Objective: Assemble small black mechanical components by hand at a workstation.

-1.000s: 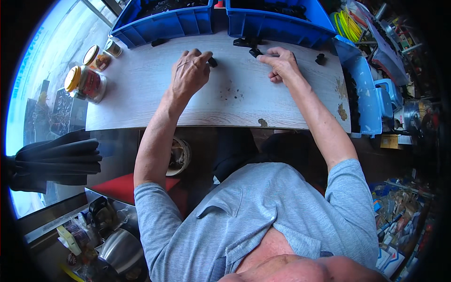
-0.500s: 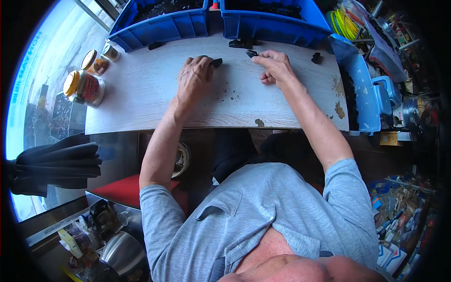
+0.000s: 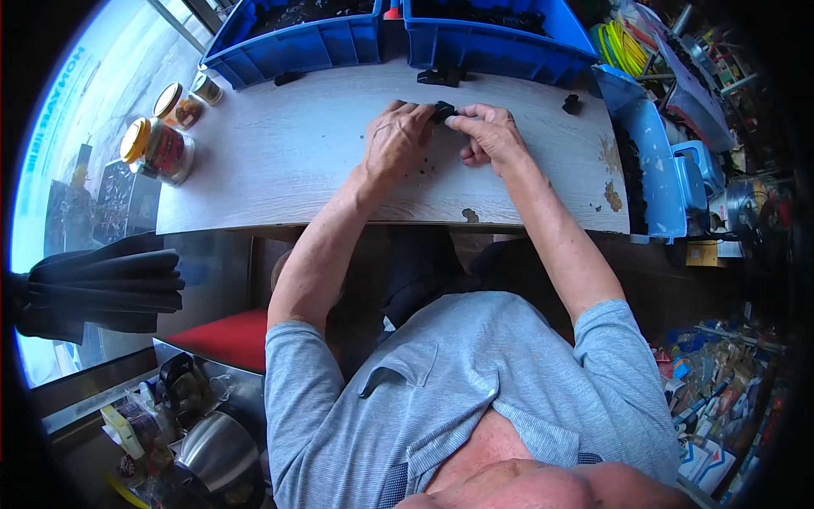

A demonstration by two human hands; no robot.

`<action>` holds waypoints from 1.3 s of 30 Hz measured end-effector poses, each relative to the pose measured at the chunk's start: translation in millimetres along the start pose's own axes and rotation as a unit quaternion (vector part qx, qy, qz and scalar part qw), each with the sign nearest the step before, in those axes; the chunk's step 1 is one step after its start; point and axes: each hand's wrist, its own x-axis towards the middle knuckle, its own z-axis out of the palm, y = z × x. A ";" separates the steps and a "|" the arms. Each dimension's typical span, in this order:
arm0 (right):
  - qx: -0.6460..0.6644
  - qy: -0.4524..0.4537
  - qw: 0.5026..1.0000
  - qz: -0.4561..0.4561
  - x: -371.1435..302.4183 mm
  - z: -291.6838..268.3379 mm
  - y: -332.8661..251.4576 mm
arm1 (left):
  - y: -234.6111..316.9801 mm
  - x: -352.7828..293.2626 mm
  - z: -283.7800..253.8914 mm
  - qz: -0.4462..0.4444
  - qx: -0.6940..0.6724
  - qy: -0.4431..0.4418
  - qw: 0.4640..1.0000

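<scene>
Between my two hands, above the far middle of the table, is a small black part (image 3: 443, 112), perhaps plastic. My left hand (image 3: 397, 142) is closed on its left side. From the right, the thumb and forefinger of my right hand (image 3: 492, 137) pinch at the same spot, the other fingers curled. Whether the black is one part or two fitted together cannot be made out. Another black part (image 3: 441, 77) lies just beyond my hands by the crates. Single black pieces rest at the far left (image 3: 288, 78) and near the right edge (image 3: 571, 104).
Two blue crates (image 3: 297, 47) (image 3: 500, 47) holding black parts stand along the table's far edge. Jars with lids (image 3: 158, 151) line the left side. A light-blue bin (image 3: 657, 165) with black parts adjoins the right edge. Dark crumbs and worn patches mark the white table (image 3: 271, 170).
My left hand has moved right with its black piece, up to my right hand. The small piece that stuck out of my right fingers now meets it or is hidden there.
</scene>
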 end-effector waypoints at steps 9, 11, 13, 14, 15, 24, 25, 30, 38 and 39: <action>0.018 -0.016 0.998 -0.051 -1.4 0.7 8.9 | 18.0 2.2 20.3 -0.302 -0.531 0.104 0.785; 0.023 -0.007 0.998 -0.062 2.2 0.8 12.4 | 21.4 0.5 24.9 -0.270 -0.547 0.080 0.789; 0.028 0.002 0.997 -0.072 2.9 0.7 13.9 | 19.3 1.5 25.4 -0.260 -0.538 0.076 0.798; 0.019 -0.002 0.998 -0.065 2.2 0.6 13.5 | 17.9 2.1 24.7 -0.250 -0.528 0.072 0.808; 0.010 -0.006 0.998 -0.057 1.7 0.5 12.8 | 16.4 2.4 23.8 -0.251 -0.528 0.072 0.808; -0.058 -0.015 0.998 -0.020 -0.8 0.7 5.0 | 8.5 2.2 24.9 -0.249 -0.560 0.086 0.786; -0.058 -0.015 0.998 -0.019 -0.2 0.7 4.9 | 8.5 2.6 23.9 -0.249 -0.549 0.086 0.793; -0.038 -0.013 0.999 -0.037 -5.1 5.6 1.1 | 7.5 -0.7 22.9 -0.242 -0.536 0.075 0.805; -0.051 -0.035 0.998 -0.004 9.0 0.0 9.7 | 8.9 -3.4 20.2 -0.083 -0.247 0.050 0.964; -0.055 -0.029 0.998 -0.001 11.7 -1.5 13.1 | 14.9 -2.0 17.8 -0.093 -0.230 0.027 0.968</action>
